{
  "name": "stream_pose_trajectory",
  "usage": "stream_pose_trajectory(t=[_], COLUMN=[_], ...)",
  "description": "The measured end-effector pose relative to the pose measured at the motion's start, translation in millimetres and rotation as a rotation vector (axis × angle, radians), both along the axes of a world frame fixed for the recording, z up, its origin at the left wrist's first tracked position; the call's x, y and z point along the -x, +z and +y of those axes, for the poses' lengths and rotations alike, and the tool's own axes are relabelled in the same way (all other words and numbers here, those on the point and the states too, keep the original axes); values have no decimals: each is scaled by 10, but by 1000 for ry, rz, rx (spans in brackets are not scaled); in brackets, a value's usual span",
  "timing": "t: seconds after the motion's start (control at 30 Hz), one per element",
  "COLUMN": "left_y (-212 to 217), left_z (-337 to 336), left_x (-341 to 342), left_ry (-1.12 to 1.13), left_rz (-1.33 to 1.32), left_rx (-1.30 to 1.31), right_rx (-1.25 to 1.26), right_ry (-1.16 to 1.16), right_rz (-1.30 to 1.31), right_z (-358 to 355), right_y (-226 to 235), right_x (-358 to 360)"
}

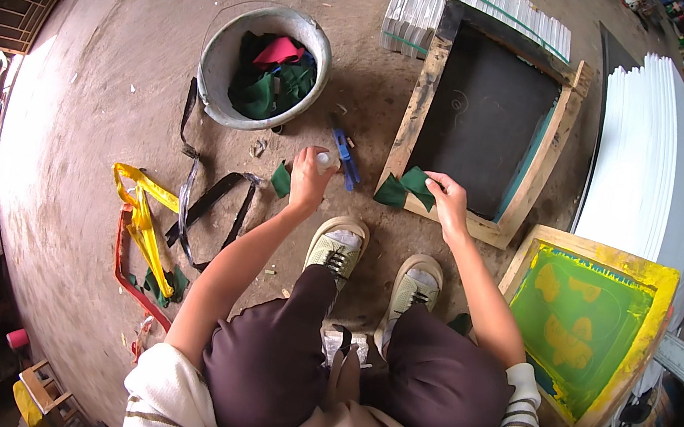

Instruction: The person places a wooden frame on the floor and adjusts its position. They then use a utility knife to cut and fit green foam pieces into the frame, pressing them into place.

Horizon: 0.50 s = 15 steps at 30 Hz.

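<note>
Right now the person's right hand (449,196) has its grip pinched together on a green cloth (406,188), which lies just to the inner side of that hand, resting on the near wooden rim of a dark screen frame (485,111). The cloth's long axis runs crosswise, toward the left hand (310,175). That hand's grip is clamped on a small white bottle (326,159), held upright and apart from the cloth, with a blue tool (345,158) on the floor between them. The right hand is the one on the cloth; the bottle sits a little off to the cloth's left. A bucket of rags (264,67) stands beyond the left hand.
</note>
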<state>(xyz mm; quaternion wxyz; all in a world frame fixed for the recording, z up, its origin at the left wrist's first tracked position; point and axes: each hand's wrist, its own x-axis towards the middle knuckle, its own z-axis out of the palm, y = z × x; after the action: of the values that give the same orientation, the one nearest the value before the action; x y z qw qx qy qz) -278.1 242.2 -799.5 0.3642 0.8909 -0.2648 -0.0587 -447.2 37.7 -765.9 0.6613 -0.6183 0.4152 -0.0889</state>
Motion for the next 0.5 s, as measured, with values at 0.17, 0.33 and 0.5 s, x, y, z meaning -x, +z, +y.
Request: stream_pose_trajectory(t=[0.17,0.33,0.5], left_y=[337,649,742], left_z=[-220,-681,-938], left_x=[-18,124,146], left_ry=[-71,-205,-449], left_rz=[-7,480,826], left_rx=[164,355,377], right_rx=[-227,-369,-435], right_ry=[-94,-151,-258], right_rz=[-113,-294,-433], right_z=[0,-72,-126], right_y=[13,159,446], right_x=[-18,-23,-99])
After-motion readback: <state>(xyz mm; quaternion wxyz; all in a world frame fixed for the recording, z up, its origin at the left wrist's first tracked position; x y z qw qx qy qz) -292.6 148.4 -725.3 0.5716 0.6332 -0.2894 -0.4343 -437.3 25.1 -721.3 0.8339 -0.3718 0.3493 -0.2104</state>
